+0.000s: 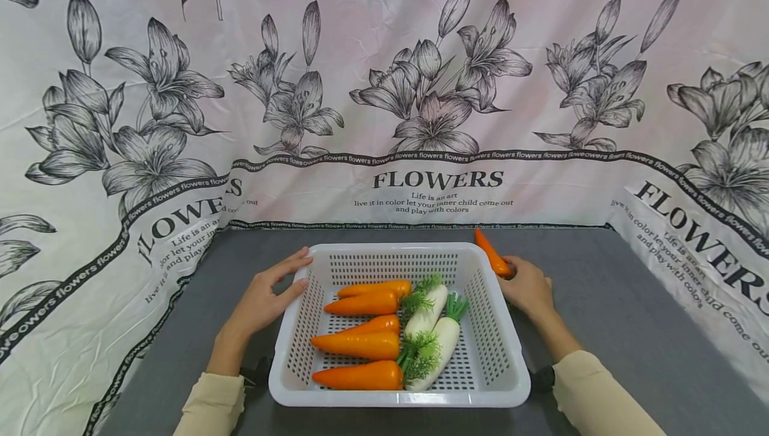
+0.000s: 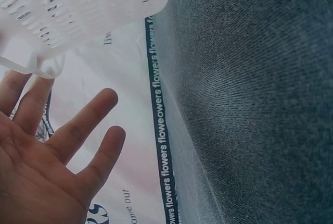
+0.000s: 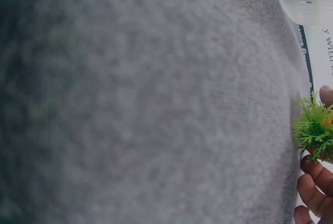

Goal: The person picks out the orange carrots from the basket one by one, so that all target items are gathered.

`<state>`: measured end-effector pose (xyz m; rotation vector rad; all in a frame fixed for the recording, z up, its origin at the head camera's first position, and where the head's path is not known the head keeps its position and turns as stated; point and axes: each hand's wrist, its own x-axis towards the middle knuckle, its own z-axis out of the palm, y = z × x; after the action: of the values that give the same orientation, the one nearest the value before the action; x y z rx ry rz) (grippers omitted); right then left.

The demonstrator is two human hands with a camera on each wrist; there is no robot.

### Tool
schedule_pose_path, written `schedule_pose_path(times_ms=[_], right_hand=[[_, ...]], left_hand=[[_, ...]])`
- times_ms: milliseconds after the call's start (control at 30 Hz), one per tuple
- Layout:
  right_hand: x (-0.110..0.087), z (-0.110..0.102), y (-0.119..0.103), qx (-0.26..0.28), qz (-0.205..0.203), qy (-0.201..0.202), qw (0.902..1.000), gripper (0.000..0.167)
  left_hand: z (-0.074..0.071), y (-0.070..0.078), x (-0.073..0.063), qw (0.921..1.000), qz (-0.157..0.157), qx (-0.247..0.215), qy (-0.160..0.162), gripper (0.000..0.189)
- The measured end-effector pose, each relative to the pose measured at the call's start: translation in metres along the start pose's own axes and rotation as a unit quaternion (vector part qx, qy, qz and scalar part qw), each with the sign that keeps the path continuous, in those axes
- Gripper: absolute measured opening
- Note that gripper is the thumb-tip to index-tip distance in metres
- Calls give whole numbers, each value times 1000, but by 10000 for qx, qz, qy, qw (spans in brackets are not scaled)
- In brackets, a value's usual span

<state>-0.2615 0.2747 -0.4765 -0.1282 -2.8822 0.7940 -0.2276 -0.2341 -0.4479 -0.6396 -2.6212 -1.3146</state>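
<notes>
A white plastic basket with slotted walls sits on the dark table. Inside lie several orange carrots, tips to the left, and two white radishes with green tops. My left hand rests at the basket's left rim, fingers extended; the left wrist view shows its palm with two fingertips at the rim. Beyond the right wall, my right hand holds another carrot near its top, with the tip pointing to the back. The carrot's leafy greens show between the fingers in the right wrist view.
A grey cloth covers the table. Behind and along both sides hangs a white curtain printed with flowers and lettering, meeting the table's back edge. Dark wristbands sit at both sleeve cuffs, close to the basket's front corners.
</notes>
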Motion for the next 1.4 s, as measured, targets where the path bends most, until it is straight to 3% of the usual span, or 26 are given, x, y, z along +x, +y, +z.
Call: schedule_pose_path(times_ms=[300,600,833,967,1133,1400], right_hand=[[0,-9,1,219,-4,-205,9996,68],[2,-36,-4,386,-90,33,9992,79],[6,-66,-27,523,-482,356,9968,75],[9,-81,-50,695,-944,353,9925,69],[11,-91,-83,870,-1851,-4,9789,58],[3,-82,-130,975,-3237,-752,9381,54]], left_hand=[[0,0,0,10000,-5,-35,-5,47],[-1,1,0,10000,6,-31,10,47],[0,0,0,10000,-16,37,9,46],[-1,-1,0,10000,-5,66,16,46],[-1,0,1,9999,27,98,27,46],[0,0,0,10000,30,72,-8,46]])
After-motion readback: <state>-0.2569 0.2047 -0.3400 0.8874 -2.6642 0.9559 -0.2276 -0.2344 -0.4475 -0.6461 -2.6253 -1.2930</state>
